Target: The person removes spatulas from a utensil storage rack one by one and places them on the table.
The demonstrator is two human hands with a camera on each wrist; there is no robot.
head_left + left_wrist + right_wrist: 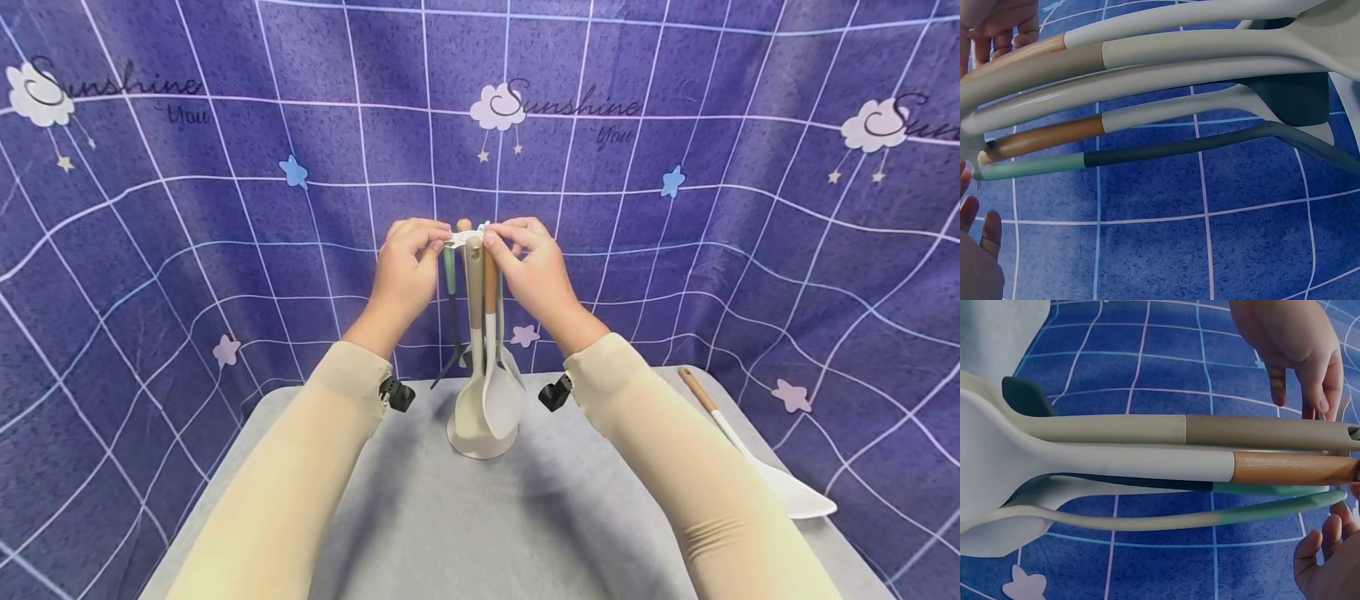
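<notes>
Head view: pale sleeves (262, 483) nearest, a small black device (401, 395) at each cuff. Grey tabletop (450, 533) below; a white spatula (783, 487) with wooden handle lies along its right edge, well apart from the rest. Farther on, the utensil stand (483, 451) is upright near the table's far edge, round base down, utensils hanging about it. Near side: a beige utensil (477, 350) with taupe handle; just right of it, a white utensil (502, 404), wooden-handled. Left, a dark utensil (453, 312) with green handle. Right wrist view adds a green-handled pale utensil (1179, 523). At the stand's top, the left hand (408, 258) pinches the white rim, thumb against forefinger; opposite, the right hand (536, 262), fingers bent, appears to pinch it too, though handles partly cover that contact. Behind, purple gridded cloth (600, 50).
</notes>
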